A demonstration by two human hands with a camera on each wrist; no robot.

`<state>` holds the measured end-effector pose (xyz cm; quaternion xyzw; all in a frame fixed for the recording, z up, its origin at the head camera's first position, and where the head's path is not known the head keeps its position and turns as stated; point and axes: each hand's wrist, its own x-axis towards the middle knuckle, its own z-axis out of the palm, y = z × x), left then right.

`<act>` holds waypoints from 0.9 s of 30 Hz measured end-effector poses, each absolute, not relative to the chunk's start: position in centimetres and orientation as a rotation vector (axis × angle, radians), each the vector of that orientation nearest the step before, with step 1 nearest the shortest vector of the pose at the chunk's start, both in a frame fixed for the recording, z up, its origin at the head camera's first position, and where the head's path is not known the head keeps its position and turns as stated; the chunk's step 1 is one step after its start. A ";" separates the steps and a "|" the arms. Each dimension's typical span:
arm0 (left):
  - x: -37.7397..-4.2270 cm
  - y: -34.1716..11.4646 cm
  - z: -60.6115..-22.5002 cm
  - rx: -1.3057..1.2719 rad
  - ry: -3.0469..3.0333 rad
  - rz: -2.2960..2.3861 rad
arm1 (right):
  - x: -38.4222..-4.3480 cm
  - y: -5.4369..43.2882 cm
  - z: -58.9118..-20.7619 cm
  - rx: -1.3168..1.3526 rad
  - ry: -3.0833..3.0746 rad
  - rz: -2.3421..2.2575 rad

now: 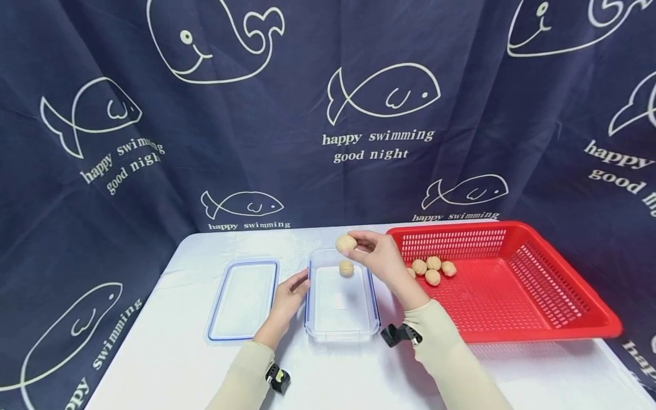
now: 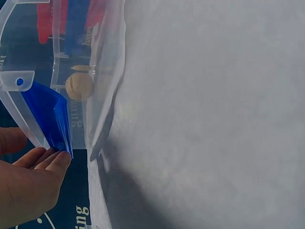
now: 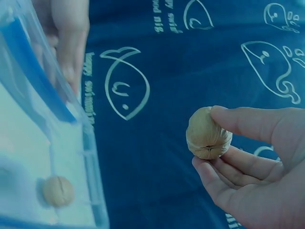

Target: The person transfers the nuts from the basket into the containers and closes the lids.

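In the head view my right hand [image 1: 381, 259] pinches a walnut [image 1: 346, 244] between thumb and fingers, above the far end of a clear plastic container [image 1: 340, 330]. Another walnut [image 1: 346, 268] lies inside that container, towards its far end. My left hand [image 1: 288, 299] rests at the container's left side, fingers extended. The left wrist view shows those fingertips touching the blue side latch [image 2: 50, 114], which hangs outward. Up close in the right wrist view, the held walnut [image 3: 208, 134] is pale and ridged, clear of the container wall.
On the right stands a red plastic basket [image 1: 533, 319] with several walnuts [image 1: 433, 277] near its left side. A clear lid with a blue seal [image 1: 243, 302] lies flat left of the container. Behind the white table [image 1: 169, 353] hangs a dark blue printed curtain [image 1: 307, 114].
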<state>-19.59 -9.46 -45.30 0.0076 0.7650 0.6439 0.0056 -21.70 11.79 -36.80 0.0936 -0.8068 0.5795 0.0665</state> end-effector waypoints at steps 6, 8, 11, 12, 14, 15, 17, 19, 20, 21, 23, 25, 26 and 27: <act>-19.6 -9.5 -45.7 0.039 2.420 2.002 | -21.4 9.8 -38.0 0.260 -2.476 1.746; -20.1 -9.7 -46.6 0.037 2.415 2.010 | -21.3 9.2 -38.2 0.239 -2.473 1.752; -21.0 -9.9 -48.0 0.015 2.390 2.028 | -21.3 8.1 -38.6 0.238 -2.442 1.778; -21.2 -10.0 -48.4 0.012 2.388 2.033 | -21.3 7.8 -38.8 0.238 -2.435 1.784; -21.5 -10.0 -49.0 0.007 2.399 2.026 | -21.2 7.2 -39.2 0.226 -2.430 1.788; -21.6 -10.0 -49.2 0.006 2.406 2.019 | -21.2 6.9 -39.4 0.219 -2.432 1.782; -21.6 -10.0 -49.2 0.002 2.412 2.015 | -21.1 6.4 -40.0 0.197 -2.448 1.758; -21.6 -9.9 -49.3 0.001 2.412 2.020 | -21.0 6.0 -40.5 0.173 -2.470 1.732; -21.6 -9.9 -49.3 -0.009 2.402 2.027 | -20.9 5.9 -40.8 0.162 -2.481 1.722; -21.6 -9.9 -49.3 -0.005 2.401 2.031 | -20.9 5.7 -41.0 0.154 -2.485 1.718; -21.7 -10.0 -49.2 -0.006 2.394 2.037 | -20.8 5.5 -41.5 0.135 -2.488 1.711; -21.8 -10.0 -49.2 -0.008 2.381 2.044 | -20.7 5.4 -42.1 0.128 -2.477 1.706; -21.8 -10.0 -49.2 -0.009 2.380 2.043 | -20.7 5.3 -42.4 0.125 -2.471 1.702; -21.7 -10.1 -49.2 -0.003 2.379 2.043 | -20.6 5.3 -42.7 0.121 -2.467 1.691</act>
